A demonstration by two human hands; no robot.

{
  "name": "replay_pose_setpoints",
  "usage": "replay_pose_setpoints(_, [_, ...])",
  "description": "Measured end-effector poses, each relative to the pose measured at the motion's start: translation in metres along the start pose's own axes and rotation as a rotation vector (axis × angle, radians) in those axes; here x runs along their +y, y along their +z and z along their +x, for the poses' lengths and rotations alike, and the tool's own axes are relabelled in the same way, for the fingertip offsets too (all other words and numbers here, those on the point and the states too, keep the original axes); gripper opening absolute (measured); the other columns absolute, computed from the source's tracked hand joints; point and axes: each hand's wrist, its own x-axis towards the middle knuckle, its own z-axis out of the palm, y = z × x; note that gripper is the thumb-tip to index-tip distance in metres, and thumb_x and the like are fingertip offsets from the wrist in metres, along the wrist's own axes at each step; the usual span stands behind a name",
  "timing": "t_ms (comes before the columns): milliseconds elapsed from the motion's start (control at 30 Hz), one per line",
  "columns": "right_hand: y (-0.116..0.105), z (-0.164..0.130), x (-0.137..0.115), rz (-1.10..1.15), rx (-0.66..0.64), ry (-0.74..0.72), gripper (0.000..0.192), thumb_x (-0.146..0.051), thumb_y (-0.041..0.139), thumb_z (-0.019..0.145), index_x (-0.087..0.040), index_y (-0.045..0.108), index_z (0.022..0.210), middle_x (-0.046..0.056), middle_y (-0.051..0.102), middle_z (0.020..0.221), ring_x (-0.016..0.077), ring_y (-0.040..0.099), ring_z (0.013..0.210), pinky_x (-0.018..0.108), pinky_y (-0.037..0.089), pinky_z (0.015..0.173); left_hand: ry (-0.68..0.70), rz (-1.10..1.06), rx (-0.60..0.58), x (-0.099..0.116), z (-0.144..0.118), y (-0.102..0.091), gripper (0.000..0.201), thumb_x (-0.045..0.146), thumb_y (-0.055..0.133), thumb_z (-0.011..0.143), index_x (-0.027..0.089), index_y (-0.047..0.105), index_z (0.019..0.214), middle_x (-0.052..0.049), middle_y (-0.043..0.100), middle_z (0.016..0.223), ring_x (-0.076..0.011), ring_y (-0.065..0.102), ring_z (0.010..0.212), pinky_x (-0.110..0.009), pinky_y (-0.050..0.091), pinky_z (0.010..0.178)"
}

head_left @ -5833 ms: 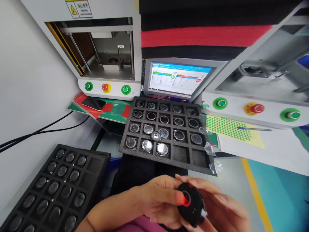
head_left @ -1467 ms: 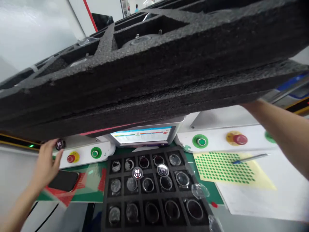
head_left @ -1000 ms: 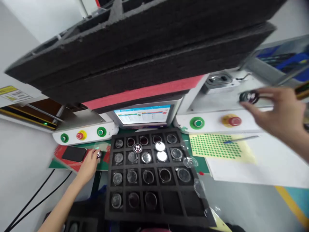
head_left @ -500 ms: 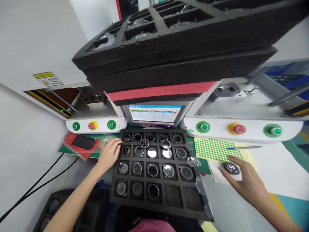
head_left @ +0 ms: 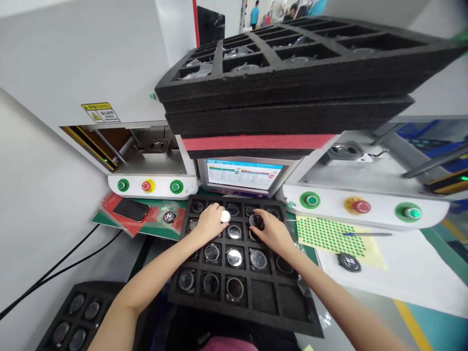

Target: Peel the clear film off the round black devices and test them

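A black foam tray [head_left: 262, 302] with square pockets lies in front of me, most pockets holding round watch cases. My left hand [head_left: 209, 223] is over its far rows, fingertips pinching a shiny silver watch case [head_left: 225, 216]. My right hand [head_left: 273, 235] is beside it, fingers closed on a dark watch case [head_left: 256, 222] at a far pocket. Two near-right pockets hold nothing.
One round watch piece [head_left: 168, 217] lies on the green mat by a phone [head_left: 130, 209]. Another watch piece [head_left: 349, 262] lies on the white paper near a green-dot sheet [head_left: 329, 236]. Stacked foam trays [head_left: 292, 83] overhang the monitor [head_left: 243, 175]. A second tray [head_left: 73, 317] sits low left.
My right hand left a round piece on the paper at the right and came to the tray. My left hand moved from the tray's left edge onto its far rows.
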Motion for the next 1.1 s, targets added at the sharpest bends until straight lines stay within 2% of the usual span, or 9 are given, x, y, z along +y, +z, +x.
replay_pose_setpoints(100, [-0.002, -0.005, 0.001, 0.007, -0.017, -0.025, 0.036, -0.028, 0.058, 0.087, -0.015, 0.053, 0.121, 0.012, 0.065, 0.113, 0.0244, 0.063, 0.102, 0.042, 0.053, 0.088, 0.146, -0.053, 0.169, 0.003, -0.009, -0.013, 0.032, 0.026, 0.073, 0.081, 0.014, 0.060, 0.108, -0.010, 0.068, 0.101, -0.0239, 0.067, 0.094, -0.038, 0.059, 0.081])
replay_pose_setpoints(200, [-0.004, -0.010, 0.001, 0.021, -0.018, -0.052, 0.038, -0.027, 0.054, 0.088, -0.018, 0.049, 0.125, 0.012, 0.065, 0.115, 0.0262, 0.063, 0.105, 0.044, 0.052, 0.090, 0.328, -0.097, 0.363, 0.006, -0.022, -0.031, 0.034, 0.025, 0.063, 0.089, 0.016, 0.054, 0.121, -0.011, 0.069, 0.108, -0.0220, 0.067, 0.101, -0.036, 0.058, 0.088])
replay_pose_setpoints(333, [-0.004, -0.013, 0.002, 0.036, 0.006, -0.068, 0.038, -0.030, 0.050, 0.090, -0.019, 0.047, 0.126, 0.013, 0.065, 0.116, 0.0270, 0.064, 0.104, 0.045, 0.053, 0.089, 0.470, -0.098, 0.556, 0.010, -0.037, -0.052, 0.039, 0.019, 0.057, 0.093, 0.018, 0.048, 0.131, -0.011, 0.068, 0.109, -0.0219, 0.066, 0.105, -0.034, 0.061, 0.084])
replay_pose_setpoints(500, [-0.002, -0.012, 0.004, 0.032, 0.034, -0.088, 0.036, -0.032, 0.047, 0.092, -0.019, 0.047, 0.125, 0.011, 0.066, 0.110, 0.0256, 0.066, 0.099, 0.040, 0.056, 0.083, 0.393, -0.077, 0.676, 0.010, -0.043, -0.061, 0.041, 0.015, 0.056, 0.092, 0.018, 0.052, 0.133, -0.010, 0.064, 0.104, -0.0206, 0.066, 0.099, -0.031, 0.060, 0.082])
replay_pose_setpoints(633, [-0.002, -0.010, 0.004, 0.000, 0.060, -0.118, 0.038, -0.034, 0.043, 0.094, -0.018, 0.044, 0.128, 0.012, 0.066, 0.112, 0.0251, 0.066, 0.100, 0.038, 0.057, 0.081, 0.244, -0.045, 0.677, -0.010, -0.045, -0.064, 0.037, 0.023, 0.057, 0.093, 0.016, 0.051, 0.130, -0.012, 0.061, 0.104, -0.0204, 0.065, 0.094, -0.031, 0.059, 0.083])
replay_pose_setpoints(700, [-0.003, -0.010, 0.003, -0.015, 0.069, -0.135, 0.038, -0.035, 0.042, 0.094, -0.018, 0.044, 0.128, 0.012, 0.067, 0.109, 0.0250, 0.067, 0.098, 0.037, 0.058, 0.078, 0.154, -0.006, 0.666, -0.032, -0.041, -0.069, 0.036, 0.025, 0.058, 0.093, 0.018, 0.052, 0.128, -0.011, 0.060, 0.105, -0.0211, 0.065, 0.097, -0.032, 0.058, 0.086])
replay_pose_setpoints(800, [-0.004, -0.010, 0.002, -0.024, 0.075, -0.163, 0.037, -0.037, 0.042, 0.094, -0.020, 0.047, 0.126, 0.011, 0.068, 0.108, 0.0246, 0.069, 0.095, 0.036, 0.058, 0.074, 0.014, 0.068, 0.615, -0.085, -0.021, -0.088, 0.037, 0.029, 0.058, 0.092, 0.020, 0.052, 0.127, -0.011, 0.060, 0.107, -0.0233, 0.063, 0.099, -0.036, 0.055, 0.090])
replay_pose_setpoints(967, [-0.004, -0.013, 0.002, -0.058, 0.081, -0.162, 0.038, -0.043, 0.039, 0.097, -0.023, 0.047, 0.129, 0.008, 0.068, 0.110, 0.0227, 0.071, 0.092, 0.032, 0.060, 0.070, -0.307, 0.159, 0.431, -0.198, 0.045, -0.131, 0.040, 0.025, 0.061, 0.089, 0.012, 0.051, 0.126, -0.016, 0.055, 0.118, -0.0293, 0.059, 0.109, -0.041, 0.048, 0.096])
replay_pose_setpoints(1100, [-0.006, -0.013, 0.000, -0.042, 0.106, -0.174, 0.043, -0.044, 0.040, 0.097, -0.027, 0.044, 0.136, 0.006, 0.068, 0.113, 0.0215, 0.071, 0.095, 0.029, 0.060, 0.073, -0.478, 0.189, 0.238, -0.267, 0.092, -0.145, 0.042, 0.025, 0.062, 0.088, 0.010, 0.052, 0.127, -0.018, 0.052, 0.128, -0.0298, 0.058, 0.113, -0.042, 0.046, 0.097])
